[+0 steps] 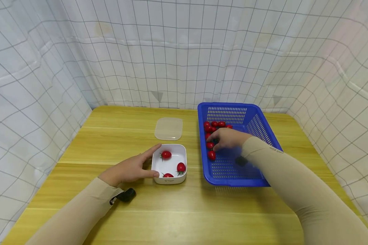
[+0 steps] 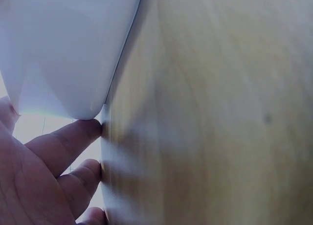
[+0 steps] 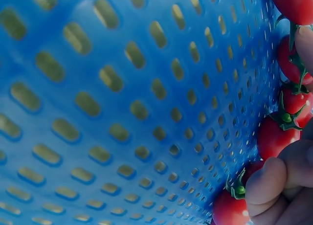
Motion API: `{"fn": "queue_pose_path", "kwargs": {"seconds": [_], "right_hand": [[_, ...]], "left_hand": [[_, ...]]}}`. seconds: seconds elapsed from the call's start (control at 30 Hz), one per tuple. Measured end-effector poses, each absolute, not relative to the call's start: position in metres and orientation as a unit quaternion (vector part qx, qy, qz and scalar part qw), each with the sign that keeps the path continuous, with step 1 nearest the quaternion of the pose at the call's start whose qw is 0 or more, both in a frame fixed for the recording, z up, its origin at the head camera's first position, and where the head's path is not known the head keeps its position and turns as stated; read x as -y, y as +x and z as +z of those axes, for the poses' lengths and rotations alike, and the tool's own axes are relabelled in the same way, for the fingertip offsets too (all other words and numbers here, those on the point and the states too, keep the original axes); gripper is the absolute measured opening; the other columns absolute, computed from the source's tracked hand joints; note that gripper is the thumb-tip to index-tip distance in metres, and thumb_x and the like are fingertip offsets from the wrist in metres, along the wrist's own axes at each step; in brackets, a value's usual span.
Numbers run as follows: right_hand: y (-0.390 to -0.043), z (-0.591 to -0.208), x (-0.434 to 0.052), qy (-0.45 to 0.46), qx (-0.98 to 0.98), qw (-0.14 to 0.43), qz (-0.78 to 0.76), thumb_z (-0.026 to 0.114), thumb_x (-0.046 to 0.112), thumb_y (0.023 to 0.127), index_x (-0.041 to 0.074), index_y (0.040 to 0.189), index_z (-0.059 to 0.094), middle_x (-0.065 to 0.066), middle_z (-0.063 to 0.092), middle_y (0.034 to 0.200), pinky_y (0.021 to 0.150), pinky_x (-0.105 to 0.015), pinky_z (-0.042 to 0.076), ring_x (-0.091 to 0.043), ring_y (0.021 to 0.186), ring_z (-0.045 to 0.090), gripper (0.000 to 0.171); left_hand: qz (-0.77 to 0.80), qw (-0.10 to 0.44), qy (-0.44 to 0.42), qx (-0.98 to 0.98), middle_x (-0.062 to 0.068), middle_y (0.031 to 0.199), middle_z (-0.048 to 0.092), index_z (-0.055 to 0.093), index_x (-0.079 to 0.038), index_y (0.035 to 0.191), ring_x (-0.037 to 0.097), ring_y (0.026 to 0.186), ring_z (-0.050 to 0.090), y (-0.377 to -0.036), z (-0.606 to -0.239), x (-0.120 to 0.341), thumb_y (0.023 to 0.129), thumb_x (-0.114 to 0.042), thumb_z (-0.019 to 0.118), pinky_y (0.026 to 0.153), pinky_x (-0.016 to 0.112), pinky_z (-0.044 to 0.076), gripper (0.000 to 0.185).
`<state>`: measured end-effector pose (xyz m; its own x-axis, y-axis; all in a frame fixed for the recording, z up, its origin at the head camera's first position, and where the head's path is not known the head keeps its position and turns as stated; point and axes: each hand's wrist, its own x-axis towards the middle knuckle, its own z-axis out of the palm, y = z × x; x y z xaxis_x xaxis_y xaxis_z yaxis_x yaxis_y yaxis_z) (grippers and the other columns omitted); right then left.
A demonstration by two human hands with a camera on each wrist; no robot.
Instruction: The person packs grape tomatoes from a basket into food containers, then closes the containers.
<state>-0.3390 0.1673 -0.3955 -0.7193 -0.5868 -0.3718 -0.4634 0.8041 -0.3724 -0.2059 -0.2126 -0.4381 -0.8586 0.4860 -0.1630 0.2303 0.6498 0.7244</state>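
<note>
Right hand among the tomatoes in the basket, left hand steadying the white box.

The tomatoes [image 1: 211,131] lay bunched along the left wall of the blue basket [image 1: 265,136], which stood on the right half of the table [image 1: 184,211]. The right hand [image 1: 228,139] reached into the basket over them, its fingers curled down onto the fruit; the wrist view showed a fingertip [image 3: 266,181] pressed against one tomato [image 3: 230,210], though whether it was actually pinched could not be told. Left of the basket stood the white box [image 1: 169,164] with three tomatoes inside. The left hand [image 1: 128,168] rested against the box's left side, fingers straight and spread, thumb at the near corner. A clear lid [image 1: 168,128] lay flat behind the box. Checked cloth [image 1: 184,51] hung around the table.
</note>
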Motion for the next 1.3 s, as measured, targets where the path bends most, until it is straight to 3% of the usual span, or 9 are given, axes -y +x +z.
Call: {"fn": "queue_pose_path", "kwargs": {"seconds": [0.37,0.67,1.3], "right_hand": [[-0.3378,-0.3961,-0.1659,-0.299,-0.915,0.238,-0.132,0.081,0.015,0.092,0.013,0.134,0.072,-0.008,0.071,0.134,0.113,-0.047,0.05,-0.022,0.118,0.064,0.043],[-0.3397,-0.4011,-0.1664,-0.277,-0.919,0.251,-0.122,0.081,0.019,0.091,0.017,0.137,0.071,-0.008,0.067,0.142,0.12,-0.051,0.044,-0.024,0.128,0.06,0.047],[-0.3393,-0.3962,-0.1699,-0.303,-0.916,0.225,-0.137,0.081,0.018,0.09,0.011,0.135,0.072,-0.004,0.073,0.127,0.11,-0.045,0.052,-0.019,0.109,0.062,0.046]], "left_hand": [[0.371,0.174,0.198,-0.89,0.016,0.171,0.032,0.014,-0.025,0.171,0.041,0.156,0.035,-0.2064,-0.4392,0.2129,0.092,-0.047,0.079,0.124,0.064,0.032,0.105],[0.38,0.176,0.199,-0.886,0.013,0.173,0.028,0.013,-0.025,0.171,0.04,0.156,0.034,-0.2058,-0.4401,0.2129,0.093,-0.045,0.079,0.124,0.064,0.031,0.104],[0.384,0.181,0.191,-0.885,0.014,0.174,0.025,0.013,-0.026,0.171,0.041,0.158,0.029,-0.2045,-0.4382,0.2119,0.093,-0.045,0.079,0.125,0.066,0.028,0.104]]}}
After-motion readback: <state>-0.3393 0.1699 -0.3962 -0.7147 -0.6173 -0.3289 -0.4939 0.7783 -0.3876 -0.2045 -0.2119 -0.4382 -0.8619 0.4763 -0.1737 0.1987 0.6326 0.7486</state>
